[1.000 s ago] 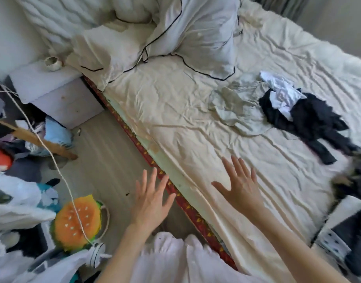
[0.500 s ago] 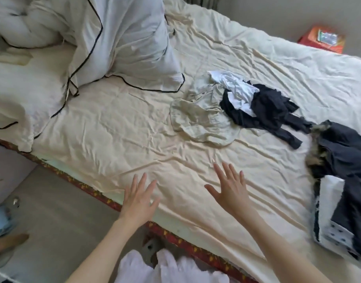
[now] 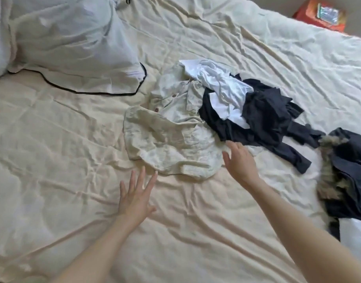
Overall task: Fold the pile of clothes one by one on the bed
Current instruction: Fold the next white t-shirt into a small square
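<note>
A pile of clothes lies mid-bed on the cream sheet (image 3: 63, 160): a crumpled pale green buttoned shirt (image 3: 169, 137), a white garment (image 3: 220, 82) on top, and a dark navy garment (image 3: 263, 117) to the right. My left hand (image 3: 135, 198) is spread with straight fingers over the sheet, its fingertips just short of the shirt's near edge. At the shirt's right edge, my right hand (image 3: 237, 162) is open with its fingertips touching or almost touching the fabric. Neither hand holds anything.
A white pillow with black piping (image 3: 73, 48) lies at the back left. A dark jacket with a fur trim (image 3: 351, 176) lies at the bed's right side. An orange box (image 3: 320, 15) stands beyond the far edge.
The view has moved from the bedside floor onto the bed. Both hands have reached forward across the sheet to the near edge of the clothes pile.
</note>
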